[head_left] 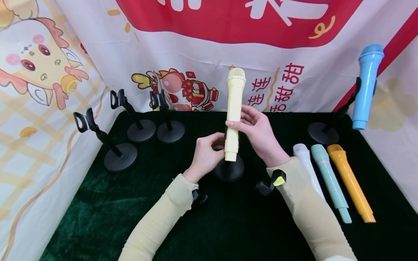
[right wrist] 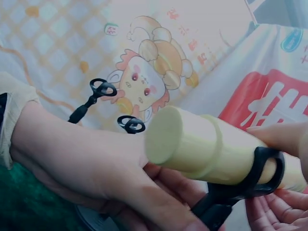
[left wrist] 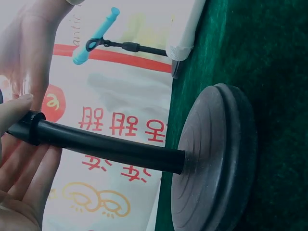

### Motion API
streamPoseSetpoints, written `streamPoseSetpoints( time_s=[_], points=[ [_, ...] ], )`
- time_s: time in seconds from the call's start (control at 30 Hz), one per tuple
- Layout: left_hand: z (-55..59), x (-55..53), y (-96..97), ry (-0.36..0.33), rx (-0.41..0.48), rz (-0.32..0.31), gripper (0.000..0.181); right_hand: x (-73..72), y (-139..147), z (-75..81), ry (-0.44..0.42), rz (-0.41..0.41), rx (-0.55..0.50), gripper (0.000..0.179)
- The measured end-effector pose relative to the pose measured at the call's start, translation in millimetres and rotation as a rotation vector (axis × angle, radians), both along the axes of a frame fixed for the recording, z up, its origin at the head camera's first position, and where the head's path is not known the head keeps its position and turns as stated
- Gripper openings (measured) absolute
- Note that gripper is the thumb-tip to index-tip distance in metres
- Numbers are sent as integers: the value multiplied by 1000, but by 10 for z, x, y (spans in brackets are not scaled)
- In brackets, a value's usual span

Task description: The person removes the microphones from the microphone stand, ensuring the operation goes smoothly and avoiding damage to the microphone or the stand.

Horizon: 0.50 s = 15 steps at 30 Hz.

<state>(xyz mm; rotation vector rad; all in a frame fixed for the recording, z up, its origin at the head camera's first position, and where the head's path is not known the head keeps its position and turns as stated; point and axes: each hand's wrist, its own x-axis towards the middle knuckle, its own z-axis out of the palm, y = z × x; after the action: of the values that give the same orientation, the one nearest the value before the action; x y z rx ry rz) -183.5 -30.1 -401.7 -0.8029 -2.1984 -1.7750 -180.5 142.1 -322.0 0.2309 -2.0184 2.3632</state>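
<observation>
- The pale yellow microphone (right wrist: 207,150) lies tilted, its flat end toward the camera.
- A black clip (right wrist: 232,191) curves round the microphone's body.
- The right hand (right wrist: 283,137), cut off by the frame edge, holds the microphone, thumb above, fingers below.
- The left hand (right wrist: 103,163), in a cream sleeve (right wrist: 23,111), grips the black stand (right wrist: 215,215) just below the clip.
- Behind, two more black clips (right wrist: 103,87) show before a cartoon-printed cloth (right wrist: 62,53).
- Dark green fabric (right wrist: 36,195) fills the lower left.
</observation>
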Motion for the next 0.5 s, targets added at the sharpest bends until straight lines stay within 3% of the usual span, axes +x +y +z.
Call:
streamPoseSetpoints(
  time_s=[0.5],
  points=[
    [-11, -36, -18, 59, 19, -12, 28, -121, -54, -16, 34, -7, -115, 47]
  ],
)
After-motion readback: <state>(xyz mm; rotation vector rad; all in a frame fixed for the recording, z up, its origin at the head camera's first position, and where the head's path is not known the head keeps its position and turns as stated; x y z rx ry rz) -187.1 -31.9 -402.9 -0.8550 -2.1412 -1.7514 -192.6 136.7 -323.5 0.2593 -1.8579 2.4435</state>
